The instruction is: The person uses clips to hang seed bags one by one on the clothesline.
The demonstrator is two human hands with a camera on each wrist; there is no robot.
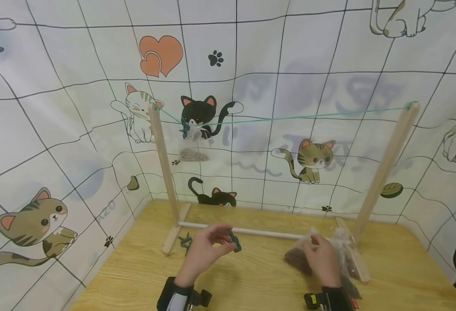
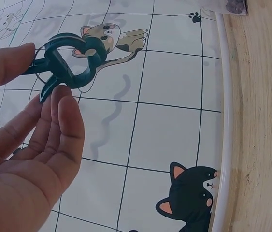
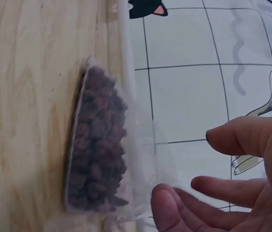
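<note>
Pinched between thumb and fingertips of my left hand is a dark green plastic spring clip. Its rounded, scalloped loop points away from the fingers, and the handles lie between thumb and fingers. My right hand is at the upper part of a clear plastic bag of dark reddish-brown dried pieces. The thumb stands apart from the fingers there, with a fingertip right at the bag's clear film. That bag stands on the table near the right post. Several more green clips lie left of my left hand.
A green string runs between a left wooden post and a right wooden post, joined low down by a white rod. A small bag hangs from the string by a green clip. More bags lie beside the right hand.
</note>
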